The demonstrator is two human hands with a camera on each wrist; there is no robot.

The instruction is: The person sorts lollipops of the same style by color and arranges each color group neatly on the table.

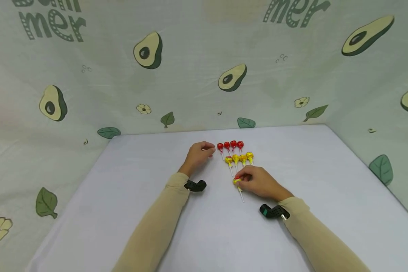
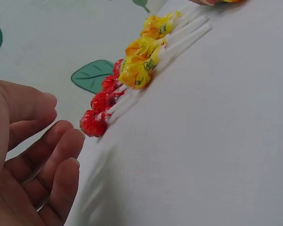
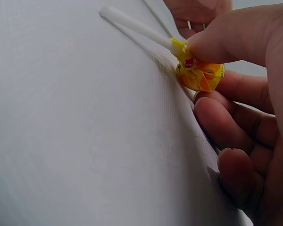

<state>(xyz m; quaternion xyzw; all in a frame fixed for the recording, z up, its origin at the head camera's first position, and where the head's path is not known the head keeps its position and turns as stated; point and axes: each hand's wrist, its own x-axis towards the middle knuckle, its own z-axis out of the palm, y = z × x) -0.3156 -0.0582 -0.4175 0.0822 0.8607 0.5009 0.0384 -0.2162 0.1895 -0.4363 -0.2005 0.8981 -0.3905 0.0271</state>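
My right hand (image 1: 262, 183) pinches a yellow-wrapped lollipop (image 3: 202, 75) between thumb and fingers, low over the white cloth. Its white stick (image 3: 137, 27) points toward me. Just beyond stands a row of several yellow lollipops (image 1: 235, 158), and behind these a row of several red lollipops (image 1: 227, 145), all with sticks toward me. My left hand (image 1: 196, 155) is beside the left end of the red row, fingers loosely bent and holding nothing. In the left wrist view, its fingertips (image 2: 74, 141) come close to the nearest red lollipop (image 2: 93, 123).
White cloth covers the table (image 1: 98, 219). A pale curtain (image 1: 190, 102) printed with avocados and leaves rises behind the table and along its sides. Dark camera mounts sit on the left wrist (image 1: 195, 185) and the right wrist (image 1: 274, 211).
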